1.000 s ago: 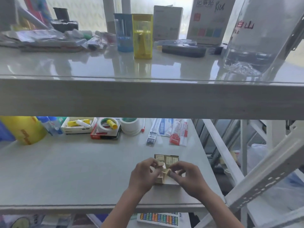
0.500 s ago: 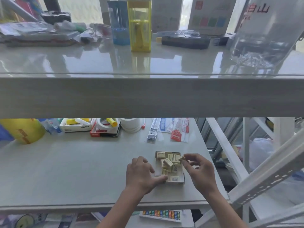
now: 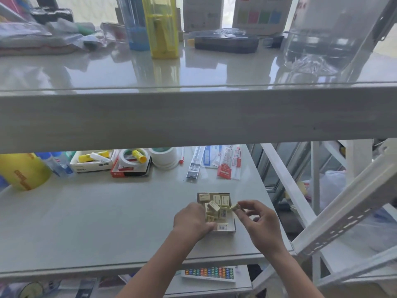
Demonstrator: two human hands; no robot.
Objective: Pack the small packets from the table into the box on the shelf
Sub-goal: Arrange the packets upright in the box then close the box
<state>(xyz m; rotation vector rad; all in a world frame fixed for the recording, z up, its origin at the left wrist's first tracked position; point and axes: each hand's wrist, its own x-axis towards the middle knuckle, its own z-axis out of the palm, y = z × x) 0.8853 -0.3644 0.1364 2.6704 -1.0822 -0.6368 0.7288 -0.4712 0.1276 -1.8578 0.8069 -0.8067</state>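
The box (image 3: 223, 227) sits on the shelf (image 3: 107, 211) between the hands; the left hand (image 3: 190, 220) clasps its left side; the right hand (image 3: 261, 222) pinches a small packet (image 3: 234, 207) at the box's right rim, to be moved leftward into the box.

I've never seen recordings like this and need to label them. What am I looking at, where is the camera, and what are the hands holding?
There is no machine here: these are a person's bare hands, filmed by one wide camera worn on the head, looking down. The left hand grips the left side of a small open box on a white shelf. The right hand pinches one cream packet at the box's right edge; more packets lie jumbled inside. Further back sit tape rolls and a yellow container.
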